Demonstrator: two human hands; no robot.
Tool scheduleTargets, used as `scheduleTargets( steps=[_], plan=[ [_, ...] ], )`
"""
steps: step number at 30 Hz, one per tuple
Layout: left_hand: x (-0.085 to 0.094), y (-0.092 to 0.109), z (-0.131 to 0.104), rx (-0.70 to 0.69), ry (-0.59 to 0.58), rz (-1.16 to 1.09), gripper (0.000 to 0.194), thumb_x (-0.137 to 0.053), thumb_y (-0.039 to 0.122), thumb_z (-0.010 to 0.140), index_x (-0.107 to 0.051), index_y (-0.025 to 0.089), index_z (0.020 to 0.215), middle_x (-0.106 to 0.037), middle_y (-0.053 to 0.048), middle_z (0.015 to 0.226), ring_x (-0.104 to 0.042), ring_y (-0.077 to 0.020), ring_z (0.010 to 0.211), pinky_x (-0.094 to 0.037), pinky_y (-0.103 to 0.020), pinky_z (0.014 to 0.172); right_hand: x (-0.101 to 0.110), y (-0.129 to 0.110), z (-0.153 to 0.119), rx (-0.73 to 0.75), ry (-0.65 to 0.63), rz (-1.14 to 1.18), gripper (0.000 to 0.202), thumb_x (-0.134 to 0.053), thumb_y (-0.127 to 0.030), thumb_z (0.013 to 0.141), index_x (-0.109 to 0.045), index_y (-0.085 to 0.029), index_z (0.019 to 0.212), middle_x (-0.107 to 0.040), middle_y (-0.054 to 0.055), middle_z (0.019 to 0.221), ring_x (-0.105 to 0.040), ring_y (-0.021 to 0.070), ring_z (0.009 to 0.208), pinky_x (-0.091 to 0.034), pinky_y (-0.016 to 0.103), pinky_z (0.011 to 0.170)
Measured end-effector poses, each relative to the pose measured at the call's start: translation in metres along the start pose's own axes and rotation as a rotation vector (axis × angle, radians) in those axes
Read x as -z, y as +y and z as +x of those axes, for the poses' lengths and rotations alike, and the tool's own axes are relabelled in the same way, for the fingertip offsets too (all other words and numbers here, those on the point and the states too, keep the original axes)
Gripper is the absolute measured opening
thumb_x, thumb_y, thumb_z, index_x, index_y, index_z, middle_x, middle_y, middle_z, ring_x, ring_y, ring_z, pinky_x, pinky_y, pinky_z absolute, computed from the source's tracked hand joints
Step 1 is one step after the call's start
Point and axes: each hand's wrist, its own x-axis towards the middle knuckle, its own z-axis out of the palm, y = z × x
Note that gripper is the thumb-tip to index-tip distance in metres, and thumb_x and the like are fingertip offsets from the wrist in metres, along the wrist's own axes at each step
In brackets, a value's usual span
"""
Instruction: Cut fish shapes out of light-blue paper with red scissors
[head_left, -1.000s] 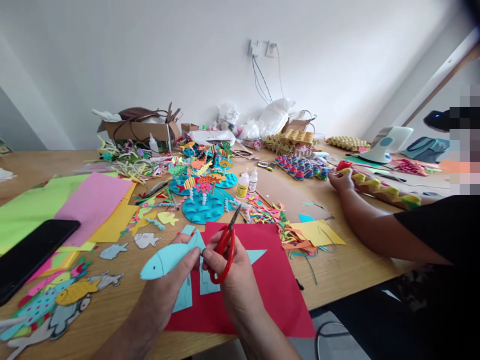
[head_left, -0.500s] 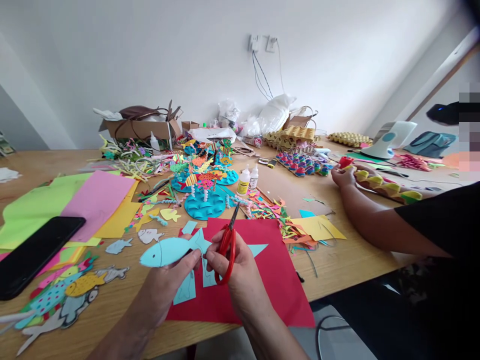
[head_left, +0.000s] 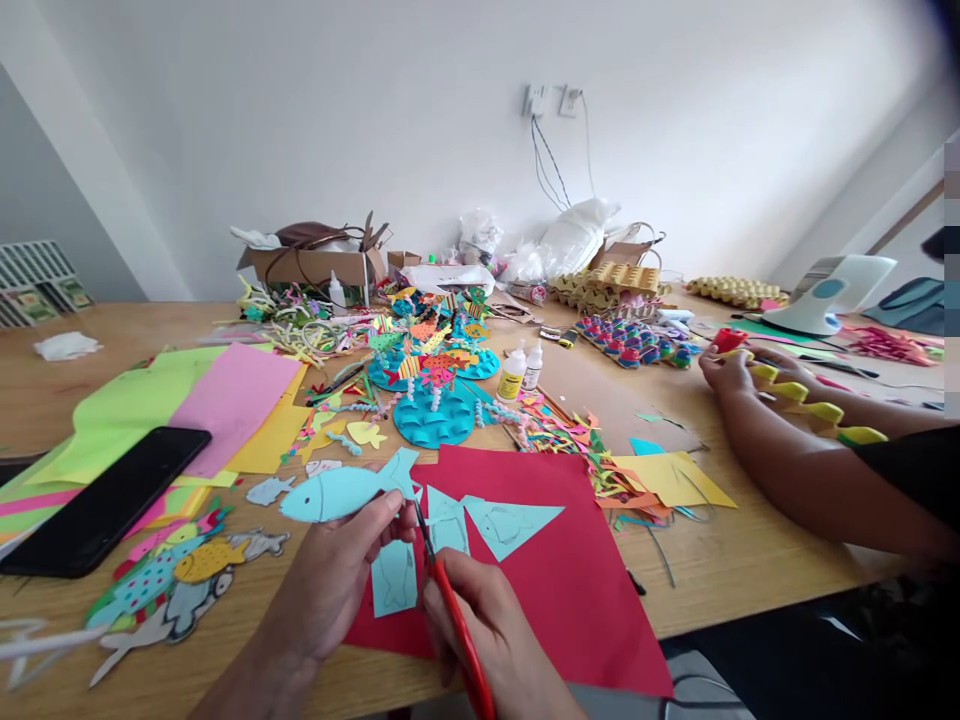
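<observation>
My left hand pinches a light-blue paper fish near its tail; the fish has a drawn eye and gill line, and its head points left. Red-handled scissors are gripped in my right hand, their dark blades angled up toward the tail and my left fingertips. Whether the blades touch the paper I cannot tell. Beneath my hands lies a red sheet. On it are light-blue pieces with pencil outlines, including a triangular piece and a rectangular piece.
Paper fish and a black phone lie left. Behind the red sheet are a blue egg-carton base, glue bottles and paper scraps. At right, another person's hands hold a painted egg-carton strip.
The scissors have swung from pointing upward, away from the fish, to having their blades at its tail. The view has turned left. The other person still holds the carton strip.
</observation>
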Motion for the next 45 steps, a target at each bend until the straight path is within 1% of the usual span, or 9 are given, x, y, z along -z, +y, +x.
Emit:
scheduleTargets(
  steps=[3,8,12,18,23,31,35,39,45],
  plan=[
    [-0.001,0.0,0.0,0.003,-0.007,-0.028,0.013,-0.078,0.024,0.06,-0.068,0.016,0.06,-0.07,0.002,0.058,-0.062,-0.0143,0.057,-0.051,-0.024,0.055,-0.003,-0.002,0.002,0.016,-0.012,0.019,0.023,-0.045,-0.025,0.079,-0.039,-0.019,0.058,-0.031,-0.005,0.052,-0.031,0.01,0.051,-0.022,0.021,0.046],
    [-0.003,-0.001,-0.002,-0.014,0.019,-0.025,0.01,-0.078,0.021,0.059,-0.069,0.017,0.061,-0.071,0.003,0.059,-0.062,-0.0139,0.055,-0.052,-0.023,0.054,-0.005,-0.008,0.005,0.001,-0.025,0.072,0.029,-0.046,-0.034,0.081,-0.037,-0.02,0.057,-0.031,-0.005,0.054,-0.03,0.0095,0.05,-0.024,0.02,0.044],
    [-0.003,-0.003,-0.003,-0.015,0.03,-0.021,0.009,-0.077,0.022,0.059,-0.07,0.018,0.06,-0.071,0.003,0.059,-0.063,-0.0139,0.057,-0.051,-0.023,0.054,-0.006,-0.009,0.006,0.001,-0.015,0.068,0.029,-0.046,-0.033,0.08,-0.038,-0.019,0.056,-0.031,-0.004,0.055,-0.031,0.0098,0.052,-0.024,0.021,0.045],
    [-0.005,-0.004,-0.001,-0.014,0.046,0.019,0.011,-0.077,0.024,0.059,-0.068,0.018,0.056,-0.069,0.003,0.057,-0.059,-0.0136,0.057,-0.05,-0.023,0.055,-0.006,-0.013,0.006,-0.068,-0.015,0.104,0.037,-0.049,-0.047,0.08,-0.038,-0.02,0.056,-0.031,-0.005,0.052,-0.031,0.0089,0.047,-0.025,0.02,0.042],
    [-0.004,-0.006,-0.001,-0.019,0.026,0.036,0.012,-0.075,0.026,0.062,-0.067,0.018,0.058,-0.07,0.003,0.06,-0.06,-0.0145,0.059,-0.05,-0.023,0.056,-0.007,-0.013,0.006,-0.088,-0.011,0.117,0.042,-0.051,-0.054,0.079,-0.04,-0.02,0.057,-0.03,-0.007,0.048,-0.033,0.0082,0.041,-0.027,0.02,0.039],
    [-0.006,-0.007,0.003,-0.08,-0.034,0.013,0.007,-0.074,0.024,0.065,-0.068,0.02,0.065,-0.068,0.006,0.06,-0.061,-0.0141,0.061,-0.05,-0.021,0.057,-0.005,-0.008,0.008,-0.044,-0.003,0.118,0.042,-0.051,-0.051,0.081,-0.037,-0.02,0.057,-0.031,-0.006,0.05,-0.032,0.0083,0.044,-0.026,0.019,0.04],
    [-0.005,-0.008,0.004,-0.062,-0.022,0.022,0.009,-0.075,0.025,0.065,-0.069,0.019,0.063,-0.068,0.004,0.059,-0.061,-0.0153,0.062,-0.051,-0.024,0.06,-0.006,-0.008,0.008,-0.056,0.001,0.123,0.042,-0.051,-0.052,0.081,-0.037,-0.02,0.057,-0.03,-0.006,0.049,-0.032,0.0084,0.044,-0.024,0.02,0.04],
    [-0.005,-0.01,0.004,-0.085,-0.02,0.051,0.008,-0.073,0.025,0.066,-0.068,0.019,0.065,-0.069,0.004,0.065,-0.062,-0.0156,0.064,-0.052,-0.025,0.065,-0.006,-0.006,0.008,-0.05,0.002,0.122,0.043,-0.051,-0.053,0.082,-0.037,-0.02,0.057,-0.03,-0.007,0.048,-0.033,0.0086,0.044,-0.025,0.02,0.04],
    [-0.007,-0.009,0.002,-0.066,0.017,0.061,0.013,-0.075,0.026,0.062,-0.067,0.02,0.069,-0.071,0.003,0.066,-0.065,-0.0182,0.066,-0.051,-0.026,0.06,-0.006,0.002,0.01,-0.012,0.002,0.091,0.048,-0.048,-0.06,0.082,-0.037,-0.02,0.058,-0.03,-0.006,0.051,-0.029,0.0086,0.047,-0.022,0.02,0.041]
  ],
)
